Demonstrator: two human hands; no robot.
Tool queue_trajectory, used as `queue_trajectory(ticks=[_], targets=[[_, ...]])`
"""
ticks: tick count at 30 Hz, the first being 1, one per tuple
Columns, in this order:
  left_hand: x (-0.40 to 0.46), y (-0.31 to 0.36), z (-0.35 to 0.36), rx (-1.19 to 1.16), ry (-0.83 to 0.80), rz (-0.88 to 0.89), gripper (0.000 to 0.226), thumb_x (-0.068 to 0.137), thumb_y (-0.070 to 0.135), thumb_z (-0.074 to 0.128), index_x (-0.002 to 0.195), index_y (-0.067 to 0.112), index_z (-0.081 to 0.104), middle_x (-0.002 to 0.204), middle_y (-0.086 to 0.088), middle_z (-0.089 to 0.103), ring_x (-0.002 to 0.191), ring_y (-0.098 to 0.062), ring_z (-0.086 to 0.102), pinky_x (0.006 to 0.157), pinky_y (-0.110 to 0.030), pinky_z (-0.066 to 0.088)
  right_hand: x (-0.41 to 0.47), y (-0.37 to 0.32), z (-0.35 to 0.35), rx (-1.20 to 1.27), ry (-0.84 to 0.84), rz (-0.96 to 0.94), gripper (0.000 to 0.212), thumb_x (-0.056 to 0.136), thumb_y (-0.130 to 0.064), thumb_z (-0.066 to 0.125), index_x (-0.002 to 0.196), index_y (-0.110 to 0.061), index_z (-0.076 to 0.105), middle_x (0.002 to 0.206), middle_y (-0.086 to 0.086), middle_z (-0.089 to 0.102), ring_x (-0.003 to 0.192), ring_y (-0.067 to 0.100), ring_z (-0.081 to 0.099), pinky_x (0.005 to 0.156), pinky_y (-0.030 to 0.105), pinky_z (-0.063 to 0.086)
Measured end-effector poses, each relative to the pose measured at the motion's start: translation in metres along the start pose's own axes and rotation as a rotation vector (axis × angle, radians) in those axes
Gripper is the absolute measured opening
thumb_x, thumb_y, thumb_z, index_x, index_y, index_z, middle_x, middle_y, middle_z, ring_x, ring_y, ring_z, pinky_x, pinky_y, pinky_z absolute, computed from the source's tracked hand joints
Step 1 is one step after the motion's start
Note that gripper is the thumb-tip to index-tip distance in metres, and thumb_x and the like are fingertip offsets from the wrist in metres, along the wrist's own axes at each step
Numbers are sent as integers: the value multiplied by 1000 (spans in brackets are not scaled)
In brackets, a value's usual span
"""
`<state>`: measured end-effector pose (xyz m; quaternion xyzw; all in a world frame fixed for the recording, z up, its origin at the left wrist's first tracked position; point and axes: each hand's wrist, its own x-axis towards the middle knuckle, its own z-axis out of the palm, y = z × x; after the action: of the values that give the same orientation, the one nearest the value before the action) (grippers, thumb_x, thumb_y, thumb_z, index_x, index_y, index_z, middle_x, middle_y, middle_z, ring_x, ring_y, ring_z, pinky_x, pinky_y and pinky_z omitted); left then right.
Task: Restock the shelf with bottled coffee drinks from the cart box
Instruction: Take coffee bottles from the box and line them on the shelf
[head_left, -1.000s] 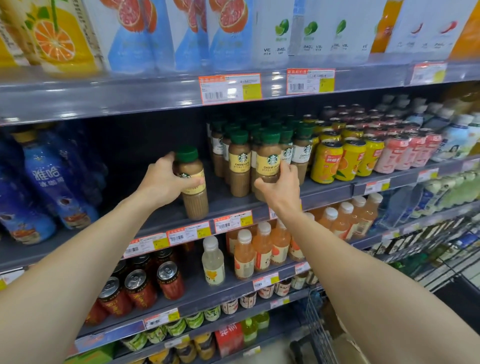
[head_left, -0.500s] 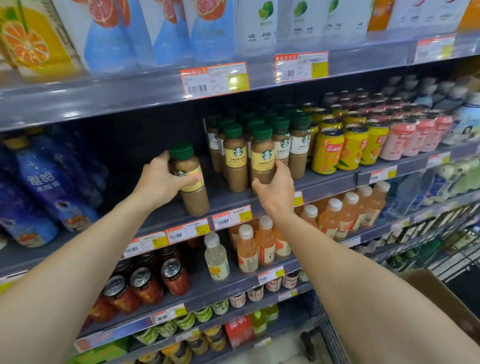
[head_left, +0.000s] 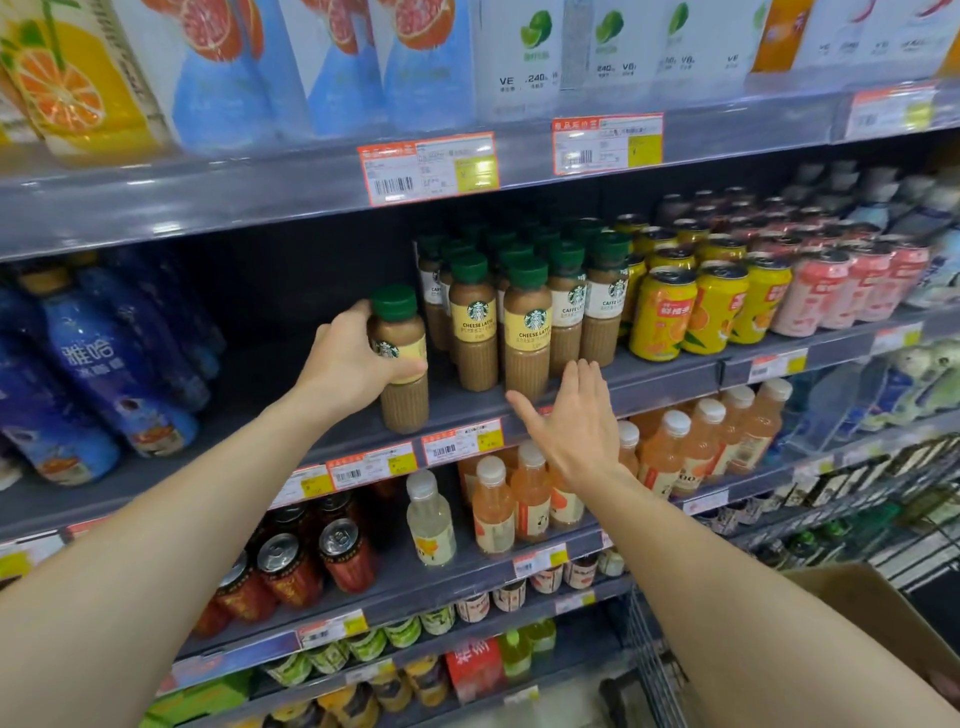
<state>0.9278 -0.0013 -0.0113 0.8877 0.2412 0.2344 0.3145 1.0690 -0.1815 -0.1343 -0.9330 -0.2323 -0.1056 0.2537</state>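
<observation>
upright at the front edge of the grey metal shelf (head_left: 291, 457), the green-capped brown plastic coffee bottle (head_left: 401, 358) sits grasped in the left hand (head_left: 348, 364), just left of the matching front-row bottle (head_left: 527, 332), while the right hand (head_left: 571, 421) hovers splayed and empty below that row.

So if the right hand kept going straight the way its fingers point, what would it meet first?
Most likely the front Cheese Latte bottle. The right hand is open, its fingers aimed up and into the shelf just below that bottle's base. Depth is unclear from this view, so it may touch the shelf edge first.
</observation>
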Motion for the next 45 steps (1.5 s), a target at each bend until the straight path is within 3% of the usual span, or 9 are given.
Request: queue_trajectory(ticks=[3, 6, 15, 23, 28, 35, 42, 45], targets=[[-1, 10, 10, -22, 9, 27, 56, 69, 25, 86, 117, 18, 58, 102, 8, 63, 97, -12, 59, 82, -25, 44, -3, 7, 6, -128, -41, -58, 97, 91, -74, 20, 154, 0, 10, 162, 17, 5, 151, 26, 0, 123, 37, 4], [1, 21, 18, -35, -1, 46, 60, 70, 27, 85, 122, 18, 58, 107, 7, 65, 97, -11, 59, 81, -23, 44, -4, 9, 8, -164, -56, -77, 96, 92, -71, 18, 154, 1, 3, 162, 18, -3, 151, 26, -5, 123, 37, 2], [10, 47, 41, -87, -12, 44, 56, 71, 27, 85, 121, 22, 58, 103, 12, 63, 94, -6, 58, 78, -18, 42, -3, 9, 15, -160, -51, -64, 95, 93, -69, 20, 153, 2, 0, 162, 19, -5, 150, 28, -7, 123, 41, 5], [22, 57, 58, -77, 2, -8, 60, 73, 31, 83, 125, 18, 56, 115, 3, 64, 105, -16, 59, 90, -32, 49, -3, 9, 17, -168, -68, -55, 95, 93, -70, 16, 153, 1, -2, 162, 19, -7, 150, 28, -8, 123, 42, 5], [29, 59, 71, -63, 55, -64, 55, 74, 32, 82, 120, 16, 56, 117, -2, 62, 105, -21, 59, 86, -33, 50, -3, 9, 16, -149, -61, -60, 94, 94, -69, 18, 153, 1, -1, 162, 19, -7, 150, 28, -8, 123, 42, 4], [30, 47, 85, -67, 82, -100, 68, 71, 33, 84, 128, 16, 51, 121, -6, 61, 113, -24, 56, 95, -38, 49, -4, 7, 16, -160, -65, -52, 94, 94, -69, 17, 153, 1, -2, 162, 19, -7, 150, 29, -8, 123, 42, 4], [26, 38, 98, -87, 97, -163, 55, 70, 47, 81, 111, 18, 58, 113, -3, 64, 109, -21, 58, 90, -39, 52, -5, 8, 17, -123, -53, -59, 93, 94, -67, 22, 153, 2, -1, 162, 19, -6, 150, 29, -8, 123, 42, 4], [23, 40, 103, -66, 85, -179, 58, 69, 47, 81, 113, 18, 57, 115, -3, 64, 109, -20, 59, 90, -37, 52, -6, 9, 19, -113, -35, -66, 93, 95, -67, 23, 153, 2, 1, 162, 20, -5, 150, 29, -7, 123, 42, 5]])
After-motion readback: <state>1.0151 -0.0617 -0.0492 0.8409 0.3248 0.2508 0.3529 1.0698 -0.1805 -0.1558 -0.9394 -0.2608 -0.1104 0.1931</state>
